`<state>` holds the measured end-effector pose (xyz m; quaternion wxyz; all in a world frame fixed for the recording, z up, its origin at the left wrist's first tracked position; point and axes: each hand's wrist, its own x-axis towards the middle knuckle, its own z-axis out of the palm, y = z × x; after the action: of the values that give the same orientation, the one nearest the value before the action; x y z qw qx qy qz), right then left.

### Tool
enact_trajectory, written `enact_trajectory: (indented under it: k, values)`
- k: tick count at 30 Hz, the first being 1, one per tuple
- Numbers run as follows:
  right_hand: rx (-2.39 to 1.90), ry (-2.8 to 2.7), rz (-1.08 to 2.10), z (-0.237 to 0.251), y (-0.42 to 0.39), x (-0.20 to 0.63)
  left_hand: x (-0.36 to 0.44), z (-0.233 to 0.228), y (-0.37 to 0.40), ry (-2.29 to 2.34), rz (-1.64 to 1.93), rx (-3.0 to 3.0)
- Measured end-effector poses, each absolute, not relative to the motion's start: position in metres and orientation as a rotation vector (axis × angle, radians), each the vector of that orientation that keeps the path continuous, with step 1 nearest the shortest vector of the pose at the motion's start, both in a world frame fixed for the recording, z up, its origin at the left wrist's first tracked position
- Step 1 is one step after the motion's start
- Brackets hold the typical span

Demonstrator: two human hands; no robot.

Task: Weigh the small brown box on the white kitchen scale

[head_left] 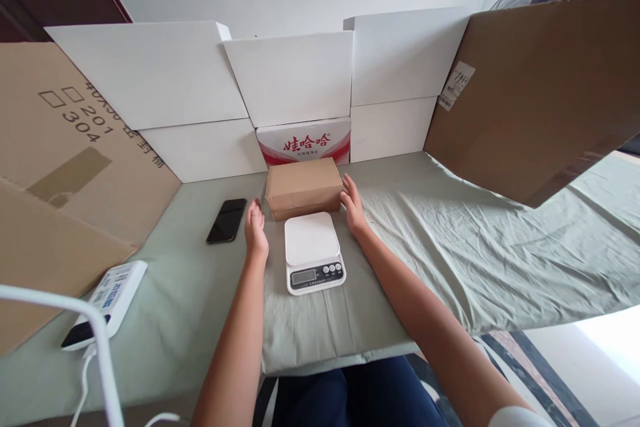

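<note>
White and brown cardboard panels wall a cloth-covered tabletop (450,240) where a small brown cardboard box (303,187) sits just behind a white kitchen scale (313,250), the right hand (353,208) touching its right end, the left hand (255,230) near its left, both grips apart, a black phone (227,220) beside.

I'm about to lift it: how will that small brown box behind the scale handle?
The brown box looks stiff, with flat taped sides, so it should not sag. Its low, wide shape seems unlikely to tip or roll. Weight cannot be told.
</note>
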<state>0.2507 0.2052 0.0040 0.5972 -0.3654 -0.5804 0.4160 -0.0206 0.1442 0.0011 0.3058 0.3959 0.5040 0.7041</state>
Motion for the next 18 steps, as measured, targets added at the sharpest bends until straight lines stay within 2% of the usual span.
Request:
enact_trajectory:
  k: [18]
  values:
    - [-0.821, -1.372, 0.977, 0.013, 0.184, 0.252, -0.010, 0.000, 0.146, 1.277, 1.780, 1.010]
